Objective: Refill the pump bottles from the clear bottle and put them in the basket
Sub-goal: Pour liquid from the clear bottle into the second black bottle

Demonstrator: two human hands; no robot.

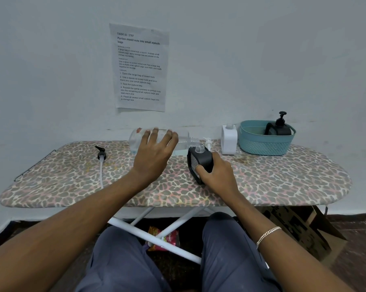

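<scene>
Worktop [283, 175] was an ironing board with a leopard-print cover, pushed against a plain white wall [262, 60]. Printed task sheet [141, 68] was taped to the wall above the board.

Left grip [154, 152] was clamped over the clear bottle [183, 140], fingers spread across its top side. The bottle lay tipped on its side at the back of the board, neck pointing right, with a little pale liquid low inside. Could not tell whether it touched the cover.

Right grip [215, 173] was clamped round the black bottle [198, 159], thumb on its front face. That bottle was tilted, uncapped, with its open mouth just under the clear bottle's neck.

Loose black pump [101, 153] lay on the board's left part, well apart from the bottles, its white tube trailing toward the front edge. White pump head [208, 142] stood just behind the black bottle. White bottle [229, 140] stood upright with no pump, just left of the teal basket [262, 146]. The basket sat at the back right of the board and held a second black pump bottle [280, 128] with its pump on.

Under the board were white crossed legs [156, 237], a red snack packet [163, 239] on dark floor, and a cardboard box [300, 228] to the right. The person sat in grey-blue trousers, with a chain bracelet [268, 233] on the right wrist.
</scene>
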